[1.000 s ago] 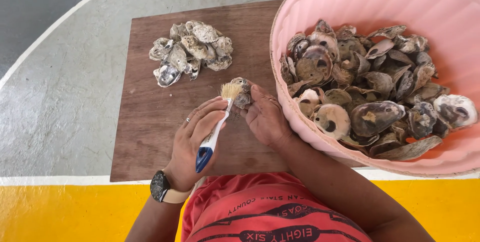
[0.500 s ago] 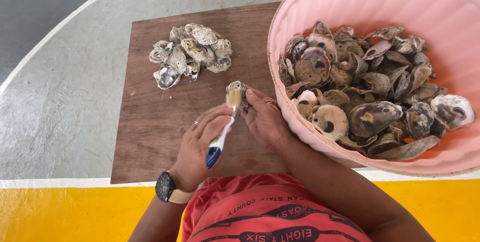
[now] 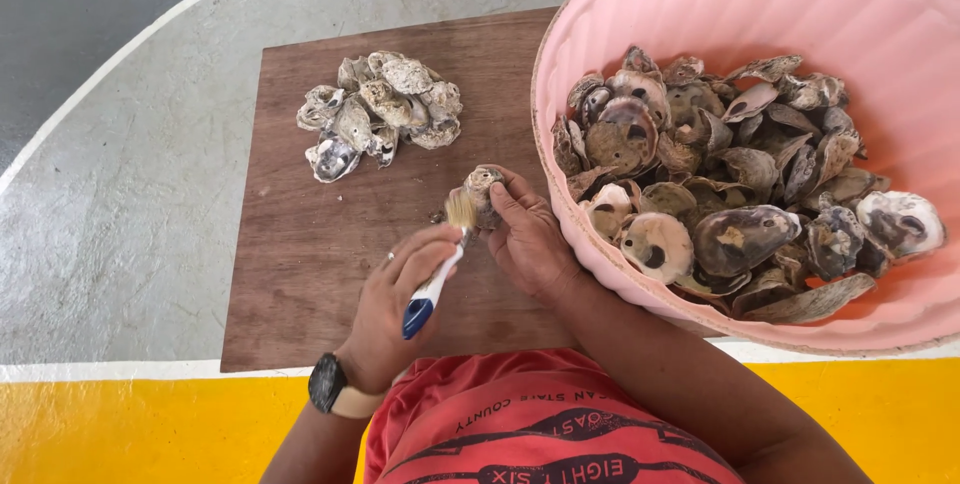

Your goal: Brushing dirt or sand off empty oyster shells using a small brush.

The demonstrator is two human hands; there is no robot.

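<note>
On the brown board [image 3: 300,284], a heap of shells [image 3: 380,114] lies at far left. Nearer, the left hand [image 3: 395,314] grips a toothbrush [image 3: 435,279], its bristles now drawn back off the shell [image 3: 483,189] pinched in the right hand [image 3: 530,244]. Rightward, the pink tub [image 3: 800,14] holds more.

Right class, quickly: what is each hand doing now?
Left hand: closed grip on a toothbrush.
Right hand: closed grip on a shell.

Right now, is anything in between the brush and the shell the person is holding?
Nothing visible. The toothbrush in the left hand has its bristles right against the shell held by the right hand.
</note>
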